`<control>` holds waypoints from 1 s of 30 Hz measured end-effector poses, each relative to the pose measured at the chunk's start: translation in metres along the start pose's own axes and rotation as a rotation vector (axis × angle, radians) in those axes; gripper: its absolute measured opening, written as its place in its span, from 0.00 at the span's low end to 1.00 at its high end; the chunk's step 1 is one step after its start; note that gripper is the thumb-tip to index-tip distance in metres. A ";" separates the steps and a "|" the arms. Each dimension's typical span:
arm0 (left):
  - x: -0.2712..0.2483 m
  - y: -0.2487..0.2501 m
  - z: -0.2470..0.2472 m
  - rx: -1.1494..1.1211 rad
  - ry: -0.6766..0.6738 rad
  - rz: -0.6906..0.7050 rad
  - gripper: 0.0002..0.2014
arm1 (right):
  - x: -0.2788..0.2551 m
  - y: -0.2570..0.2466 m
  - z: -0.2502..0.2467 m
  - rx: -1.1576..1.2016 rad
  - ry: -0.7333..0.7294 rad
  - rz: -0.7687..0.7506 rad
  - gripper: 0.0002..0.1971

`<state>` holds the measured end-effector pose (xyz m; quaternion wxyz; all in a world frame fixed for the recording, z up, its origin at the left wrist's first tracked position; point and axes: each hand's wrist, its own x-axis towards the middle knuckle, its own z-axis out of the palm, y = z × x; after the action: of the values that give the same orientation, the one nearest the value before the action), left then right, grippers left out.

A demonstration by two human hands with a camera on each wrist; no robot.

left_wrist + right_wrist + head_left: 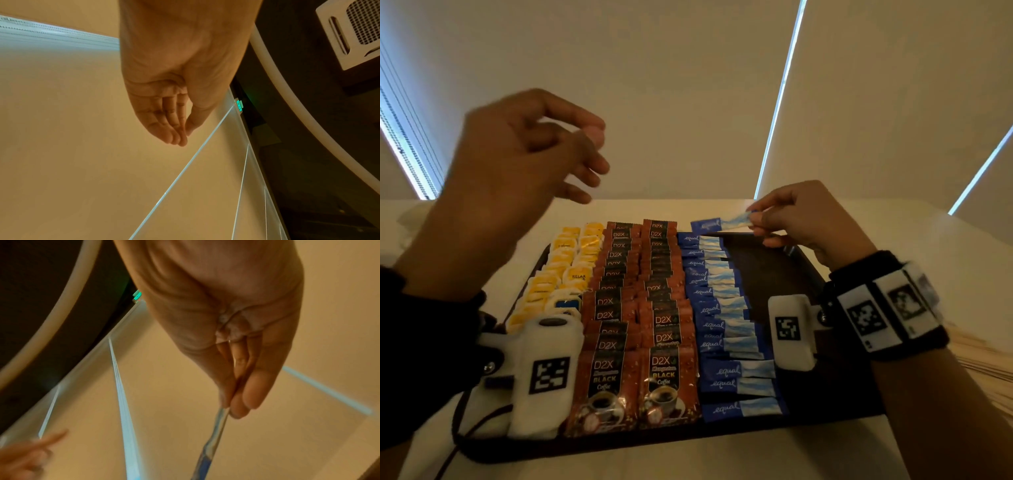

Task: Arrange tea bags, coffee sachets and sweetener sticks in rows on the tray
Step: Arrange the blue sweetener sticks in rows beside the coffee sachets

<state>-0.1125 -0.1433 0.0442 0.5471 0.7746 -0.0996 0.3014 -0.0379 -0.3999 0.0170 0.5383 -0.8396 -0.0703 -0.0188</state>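
Pale window blinds (688,85) with bright slits of daylight between them are seen behind a white table (928,246) in the head view, and on that table a dark tray (784,274) is set. Along the tray's left side two rows of yellow tea bags (561,270) are laid; just right of them, two rows of brown coffee sachets (640,308) are overlapped from the tray's far edge to its near edge, and right of those a single row of blue sweetener sticks (722,325) is arranged, while the tray's right part is left bare. One more sweetener stick (722,222) is held level above the tray's far edge, at the head of the blue row, its pale end pinched between thumb and fingertips of the right hand (801,219). Well above the tray's far left corner the left hand (517,164) is raised, blurred, with fingers loosely curled and nothing in them. From the left wrist view, the left hand (176,91) is shown against the blinds, fingers together and relaxed, thumb near the forefinger, with nothing held. From the right wrist view, the right hand (236,337) is seen with thumb and fingers clamped on the stick (211,443), which is seen edge-on; blurred fingertips of the left hand (30,454) are caught at the lower left.
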 end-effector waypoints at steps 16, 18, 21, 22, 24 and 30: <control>0.016 0.003 -0.052 0.018 0.063 0.054 0.05 | 0.048 0.025 0.014 -0.084 -0.263 0.605 0.05; 0.015 0.006 -0.052 0.023 0.070 0.062 0.05 | 0.049 0.027 0.017 -0.137 -0.268 0.613 0.05; 0.013 0.008 -0.049 0.024 0.085 0.073 0.05 | 0.050 0.032 0.023 -0.204 -0.268 0.602 0.05; 0.012 0.009 -0.048 0.021 0.090 0.077 0.05 | 0.050 0.033 0.025 -0.226 -0.270 0.594 0.04; 0.010 0.011 -0.047 0.018 0.097 0.084 0.06 | 0.053 0.035 0.029 -0.262 -0.275 0.578 0.02; 0.009 0.011 -0.047 0.042 0.084 0.092 0.05 | 0.048 0.029 0.029 -0.380 -0.259 0.497 0.02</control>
<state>-0.1277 -0.1030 0.0685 0.5201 0.7671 -0.1056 0.3604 0.0120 -0.3806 -0.0166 0.3469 -0.9118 0.0736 0.2073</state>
